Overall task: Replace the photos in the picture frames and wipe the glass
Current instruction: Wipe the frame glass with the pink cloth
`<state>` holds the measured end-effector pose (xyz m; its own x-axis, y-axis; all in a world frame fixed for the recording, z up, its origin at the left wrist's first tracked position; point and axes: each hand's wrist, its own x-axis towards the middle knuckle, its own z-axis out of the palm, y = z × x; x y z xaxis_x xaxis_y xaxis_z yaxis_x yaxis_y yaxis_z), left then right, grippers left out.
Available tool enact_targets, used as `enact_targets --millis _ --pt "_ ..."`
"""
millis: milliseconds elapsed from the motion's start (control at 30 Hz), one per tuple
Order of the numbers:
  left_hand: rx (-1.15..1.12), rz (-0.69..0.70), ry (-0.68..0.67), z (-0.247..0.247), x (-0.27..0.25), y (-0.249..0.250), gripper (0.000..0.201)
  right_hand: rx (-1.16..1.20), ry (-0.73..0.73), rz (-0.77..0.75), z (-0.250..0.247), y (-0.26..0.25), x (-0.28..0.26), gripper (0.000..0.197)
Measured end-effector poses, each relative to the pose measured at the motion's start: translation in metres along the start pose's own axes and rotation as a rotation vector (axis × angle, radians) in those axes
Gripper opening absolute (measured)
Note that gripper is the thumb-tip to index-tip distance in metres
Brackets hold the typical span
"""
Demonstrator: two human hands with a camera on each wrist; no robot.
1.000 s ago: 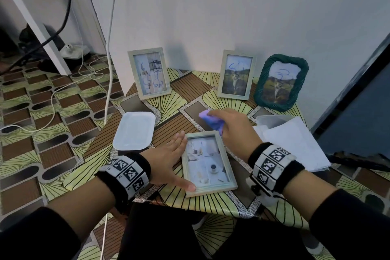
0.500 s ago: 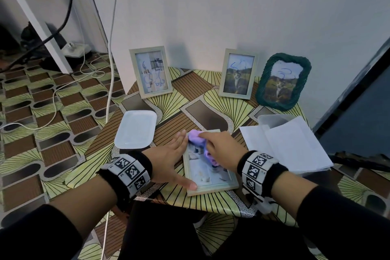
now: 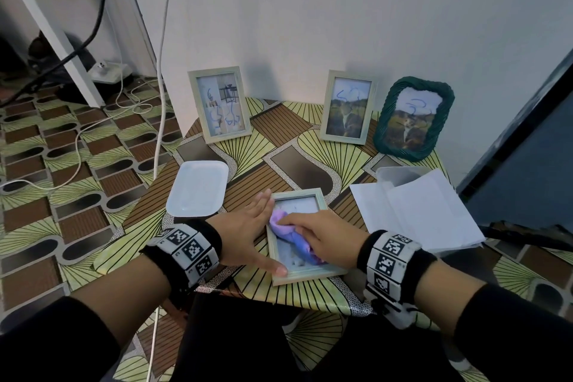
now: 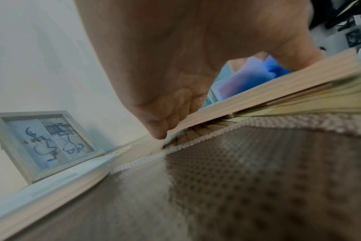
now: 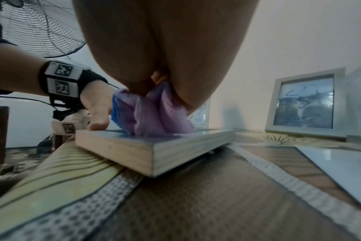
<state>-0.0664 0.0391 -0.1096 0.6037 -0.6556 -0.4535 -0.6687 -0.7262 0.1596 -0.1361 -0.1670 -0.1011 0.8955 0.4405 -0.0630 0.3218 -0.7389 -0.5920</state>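
Observation:
A pale wooden picture frame (image 3: 310,274) (image 5: 134,150) lies flat, glass up, near the table's front edge. My right hand (image 3: 322,237) grips a purple and blue cloth (image 3: 291,234) (image 5: 154,115) (image 4: 247,78) and presses it onto the glass. My left hand (image 3: 248,234) (image 4: 165,73) lies flat with straight fingers against the frame's left side, thumb on its lower left corner. Three more frames stand against the wall, each with blue scribbles on the glass: a pale one (image 3: 220,104) (image 4: 45,143) at the left, a pale one (image 3: 348,107) (image 5: 305,104) in the middle, a green woven one (image 3: 414,118) at the right.
A white rectangular tray (image 3: 198,187) lies left of the flat frame. White paper sheets (image 3: 415,211) cover a clear plastic container (image 3: 393,174) at the right. The table (image 3: 288,146) has a patterned cover. Cables (image 3: 124,108) trail over the floor at the left. A fan (image 5: 41,27) stands behind.
My right hand brought the cloth from beyond the frame's far edge down onto the glass and moved it toward me along the glass. The left hand stayed put.

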Motion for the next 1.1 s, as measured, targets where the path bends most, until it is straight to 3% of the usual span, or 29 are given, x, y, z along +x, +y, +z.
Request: enact_targets --millis 333,600,700,800,933,1033,1100 --pt "0.011 -0.016 -0.031 -0.001 0.001 -0.002 0.145 -0.150 -0.125 -0.112 -0.002 0.003 -0.026 0.040" --pt "-0.002 -0.024 -0.026 -0.002 -0.002 0.002 0.143 -0.564 -0.268 -0.112 -0.015 0.003 -0.018 0.017" --pt "-0.006 -0.027 -0.031 -0.003 -0.003 0.004 0.143 -0.676 -0.221 -0.131 -0.013 0.002 -0.017 0.016" --pt "0.001 -0.020 -0.041 -0.004 -0.003 0.003 0.143 -0.758 -0.173 -0.042 -0.020 0.012 -0.004 0.020" --pt "0.000 -0.016 -0.036 -0.003 -0.001 0.001 0.144 -0.553 -0.179 0.107 -0.035 0.023 0.010 0.030" --pt "0.002 -0.010 -0.030 -0.002 0.000 0.000 0.145 -0.469 -0.063 0.097 -0.034 0.023 0.015 0.036" --pt "-0.002 -0.003 -0.027 -0.001 0.002 -0.001 0.145 -0.448 0.095 0.097 -0.029 0.021 0.018 0.032"
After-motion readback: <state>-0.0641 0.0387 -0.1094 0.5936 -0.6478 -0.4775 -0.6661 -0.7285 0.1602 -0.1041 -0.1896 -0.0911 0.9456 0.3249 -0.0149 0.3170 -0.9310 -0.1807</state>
